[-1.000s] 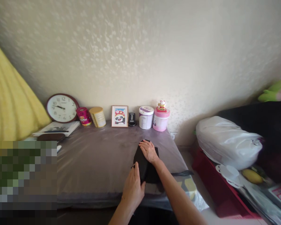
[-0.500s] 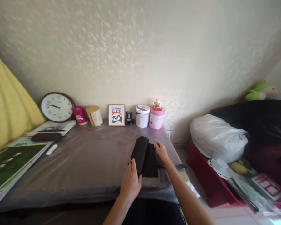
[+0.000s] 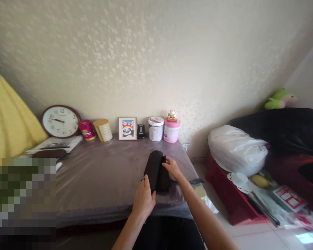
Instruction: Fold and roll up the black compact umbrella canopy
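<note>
A black rolled bundle (image 3: pixel 153 166), which looks like fabric, lies on the table near its right end. From its right side a flat black flap (image 3: pixel 163 182) spreads out. My left hand (image 3: pixel 145 196) is closed around the near left part of the roll, thumb at its near end. The upper right edge of the flap is pinched between the fingers of my right hand (image 3: pixel 172 167), and that edge stands lifted. A thin black strap (image 3: pixel 197 181) runs out to the right under my right forearm and over the table edge.
Along the wall stand a clock (image 3: pixel 60 121), a pink can (image 3: pixel 87 130), a yellow-lidded tin (image 3: pixel 103 130), a picture frame (image 3: pixel 127 128) and two tubs, one topped by a cat figurine (image 3: pixel 172 116). Right of the table (image 3: pixel 101 173), a red bin (image 3: pixel 221 194) holds a white bag (image 3: pixel 237 149).
My right hand has moved left toward the roll, bringing the flap's edge up and inward. My left hand stays on the roll. The view has shifted slightly.
</note>
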`<state>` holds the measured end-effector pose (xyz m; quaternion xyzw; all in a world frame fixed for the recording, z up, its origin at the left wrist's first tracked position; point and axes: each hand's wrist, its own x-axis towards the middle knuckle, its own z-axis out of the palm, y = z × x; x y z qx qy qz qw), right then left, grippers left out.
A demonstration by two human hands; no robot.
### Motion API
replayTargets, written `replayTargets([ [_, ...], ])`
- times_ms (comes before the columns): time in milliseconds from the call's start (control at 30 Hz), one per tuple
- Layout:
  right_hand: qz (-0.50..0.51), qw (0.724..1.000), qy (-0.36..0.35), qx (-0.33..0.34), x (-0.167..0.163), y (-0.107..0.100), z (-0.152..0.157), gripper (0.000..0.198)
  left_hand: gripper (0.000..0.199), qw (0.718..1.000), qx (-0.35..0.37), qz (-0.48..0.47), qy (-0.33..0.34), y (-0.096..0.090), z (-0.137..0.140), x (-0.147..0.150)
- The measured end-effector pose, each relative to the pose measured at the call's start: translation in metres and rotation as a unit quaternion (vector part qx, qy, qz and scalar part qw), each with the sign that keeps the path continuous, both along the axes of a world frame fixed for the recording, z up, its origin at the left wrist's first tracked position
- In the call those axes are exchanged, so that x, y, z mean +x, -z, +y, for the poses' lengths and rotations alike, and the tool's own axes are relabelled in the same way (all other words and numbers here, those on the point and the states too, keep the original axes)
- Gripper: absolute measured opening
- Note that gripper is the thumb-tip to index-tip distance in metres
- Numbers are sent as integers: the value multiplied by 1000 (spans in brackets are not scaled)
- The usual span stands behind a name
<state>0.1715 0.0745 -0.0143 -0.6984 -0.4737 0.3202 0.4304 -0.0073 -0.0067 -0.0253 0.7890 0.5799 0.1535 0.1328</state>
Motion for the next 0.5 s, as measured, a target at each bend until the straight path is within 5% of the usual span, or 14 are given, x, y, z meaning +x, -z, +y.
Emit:
replayTargets([
  [500,112,994,-12,-9,-17,-6,0,27,64,1000,2,2,-4,2,1,1],
])
